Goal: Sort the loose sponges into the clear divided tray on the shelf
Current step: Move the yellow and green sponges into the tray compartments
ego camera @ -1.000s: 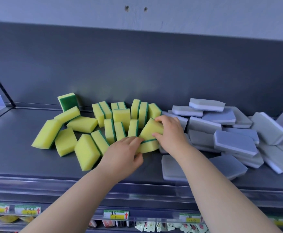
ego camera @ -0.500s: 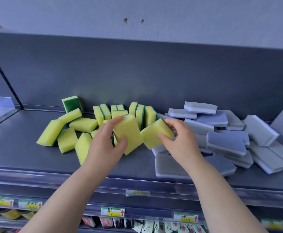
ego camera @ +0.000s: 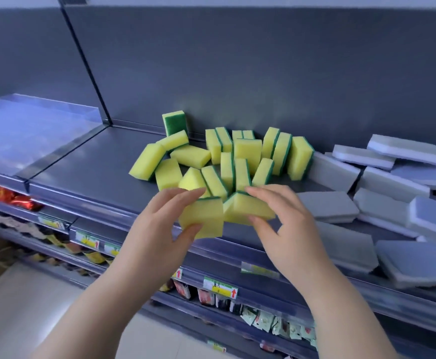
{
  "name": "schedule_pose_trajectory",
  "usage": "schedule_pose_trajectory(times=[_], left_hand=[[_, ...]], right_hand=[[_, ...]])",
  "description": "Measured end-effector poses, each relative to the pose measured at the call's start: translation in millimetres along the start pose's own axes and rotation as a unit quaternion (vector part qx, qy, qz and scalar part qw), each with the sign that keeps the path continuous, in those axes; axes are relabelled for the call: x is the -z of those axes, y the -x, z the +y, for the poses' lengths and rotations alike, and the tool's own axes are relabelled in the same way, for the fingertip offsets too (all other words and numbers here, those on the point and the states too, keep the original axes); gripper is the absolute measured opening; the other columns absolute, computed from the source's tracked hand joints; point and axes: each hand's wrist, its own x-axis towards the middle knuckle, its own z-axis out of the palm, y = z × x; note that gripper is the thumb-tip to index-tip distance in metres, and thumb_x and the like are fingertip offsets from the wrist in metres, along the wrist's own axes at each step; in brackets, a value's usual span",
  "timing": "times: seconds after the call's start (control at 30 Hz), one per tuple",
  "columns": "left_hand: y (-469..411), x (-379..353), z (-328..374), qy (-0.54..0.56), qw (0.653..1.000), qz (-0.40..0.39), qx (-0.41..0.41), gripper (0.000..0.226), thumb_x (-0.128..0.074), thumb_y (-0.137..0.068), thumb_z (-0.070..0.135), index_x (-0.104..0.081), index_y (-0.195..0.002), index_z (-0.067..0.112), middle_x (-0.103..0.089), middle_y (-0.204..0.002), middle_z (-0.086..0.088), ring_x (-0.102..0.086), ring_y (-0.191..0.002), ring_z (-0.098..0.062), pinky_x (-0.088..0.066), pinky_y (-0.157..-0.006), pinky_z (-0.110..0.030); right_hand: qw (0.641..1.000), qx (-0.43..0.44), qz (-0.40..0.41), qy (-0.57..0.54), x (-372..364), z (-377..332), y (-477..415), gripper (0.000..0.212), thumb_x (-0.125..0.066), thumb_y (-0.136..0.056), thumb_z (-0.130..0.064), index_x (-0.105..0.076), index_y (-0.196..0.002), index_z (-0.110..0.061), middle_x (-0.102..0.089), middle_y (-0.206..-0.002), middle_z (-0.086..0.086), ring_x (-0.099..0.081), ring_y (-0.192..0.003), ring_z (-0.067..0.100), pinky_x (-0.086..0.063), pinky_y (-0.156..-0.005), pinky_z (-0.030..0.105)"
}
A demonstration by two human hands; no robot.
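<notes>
Entry: two yellow sponges, centre frame, edges touching. The left hand (ego camera: 160, 226) pinched the left sponge (ego camera: 203, 219); the right hand (ego camera: 287, 229) pinched the right sponge (ego camera: 248, 209). The clear tray (ego camera: 33, 125) lay upper left, well apart. Handling judged best: light grip, green faces matched, both carried leftward together.

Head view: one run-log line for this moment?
left hand: yellow sponge held | right hand: second yellow sponge held | clear tray: far left
</notes>
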Motion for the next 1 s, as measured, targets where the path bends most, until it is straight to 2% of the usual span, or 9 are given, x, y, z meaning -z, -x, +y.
schedule_pose_trajectory(times=[0.17, 0.3, 0.37, 0.5, 0.63, 0.73, 0.87, 0.93, 1.0], left_hand=[[28.4, 49.0, -47.1, -0.014, 1.0, 0.004, -0.008, 0.054, -0.077, -0.071, 0.001, -0.063, -0.118, 0.024, -0.047, -0.105, 0.023, -0.043, -0.097, 0.014, -0.031, -0.077, 0.004], [52.8, 102.6, -107.9, -0.022, 0.999, 0.016, -0.029, 0.05, -0.079, -0.071, 0.007, -0.063, -0.112, 0.028, -0.051, -0.105, 0.021, -0.049, -0.09, 0.003, -0.035, -0.08, -0.001], [67.3, 135.8, -141.2, -0.021, 0.999, 0.022, -0.035, 0.047, -0.076, -0.072, 0.012, -0.06, -0.112, 0.031, -0.051, -0.106, 0.022, -0.05, -0.09, 0.002, -0.036, -0.079, -0.002], [91.6, 198.6, -205.2, -0.031, 0.998, 0.036, -0.034, 0.041, -0.072, -0.071, 0.015, -0.063, -0.111, 0.024, -0.052, -0.107, 0.021, -0.049, -0.086, 0.009, -0.034, -0.076, 0.001], [107.0, 246.9, -253.1, -0.035, 0.998, 0.048, -0.025, 0.039, -0.067, -0.072, 0.02, -0.063, -0.111, 0.023, -0.052, -0.106, 0.02, -0.051, -0.09, 0.003, -0.032, -0.081, 0.003], [109.0, 269.4, -283.2, -0.03, 0.998, 0.048, -0.018, 0.042, -0.067, -0.073, 0.027, -0.062, -0.114, 0.023, -0.055, -0.106, 0.017, -0.05, -0.094, 0.005, -0.032, -0.083, 0.001], [99.4, 285.9, -324.8, -0.026, 0.998, 0.047, -0.01, 0.049, -0.069, -0.072, 0.033, -0.057, -0.12, 0.027, -0.054, -0.107, 0.019, -0.048, -0.094, 0.006, -0.032, -0.085, 0.001], [88.7, 292.3, -345.9, -0.026, 0.998, 0.058, -0.012, 0.049, -0.075, -0.073, 0.031, -0.06, -0.119, 0.023, -0.055, -0.107, 0.017, -0.047, -0.095, 0.006, -0.031, -0.087, 0.002], [72.8, 301.3, -368.3, -0.033, 0.997, 0.071, -0.022, 0.046, -0.077, -0.073, 0.025, -0.063, -0.117, 0.018, -0.058, -0.108, 0.012, -0.049, -0.096, 0.005, -0.032, -0.089, 0.0]], right_hand=[[0.999, 0.038, 0.002, 0.025, -52.3, -50.0, -4.1, 0.043, -0.068, -0.078, -0.011, -0.06, -0.119, -0.02, -0.053, -0.109, -0.009, -0.05, -0.104, 0.006, -0.034, -0.092, 0.006], [0.997, 0.053, 0.02, 0.05, -110.9, -105.1, -11.1, 0.04, -0.071, -0.077, -0.009, -0.062, -0.116, -0.017, -0.055, -0.108, -0.007, -0.051, -0.102, 0.008, -0.036, -0.091, 0.008], [0.996, 0.06, 0.022, 0.056, -145.9, -137.6, -13.7, 0.039, -0.07, -0.077, -0.011, -0.062, -0.115, -0.017, -0.055, -0.108, -0.007, -0.05, -0.102, 0.005, -0.034, -0.091, 0.006], [0.998, 0.043, 0.026, 0.042, -214.9, -198.0, -16.3, 0.042, -0.073, -0.077, -0.011, -0.06, -0.115, -0.023, -0.055, -0.108, -0.01, -0.048, -0.102, 0.0, -0.034, -0.091, 0.006], [0.998, 0.044, 0.021, 0.026, -273.1, -244.5, -22.3, 0.039, -0.071, -0.079, -0.014, -0.059, -0.115, -0.022, -0.056, -0.107, -0.011, -0.048, -0.1, -0.002, -0.034, -0.088, 0.004], [0.999, 0.035, 0.01, 0.017, -303.5, -262.6, -31.4, 0.039, -0.07, -0.08, -0.017, -0.058, -0.116, -0.025, -0.057, -0.108, -0.012, -0.049, -0.102, -0.003, -0.039, -0.086, 0.01], [0.999, 0.035, 0.017, -0.003, -337.8, -272.1, -58.4, 0.039, -0.071, -0.078, -0.016, -0.06, -0.115, -0.022, -0.056, -0.104, -0.019, -0.049, -0.099, -0.008, -0.038, -0.083, 0.004], [0.999, 0.033, 0.02, -0.014, -355.2, -274.6, -78.2, 0.04, -0.072, -0.078, -0.014, -0.06, -0.115, -0.021, -0.054, -0.104, -0.022, -0.051, -0.095, -0.003, -0.038, -0.079, 0.003], [0.999, 0.034, 0.02, -0.024, -373.6, -276.3, -103.1, 0.041, -0.072, -0.078, -0.012, -0.06, -0.116, -0.021, -0.052, -0.104, -0.025, -0.051, -0.095, -0.006, -0.037, -0.079, 0.001]])
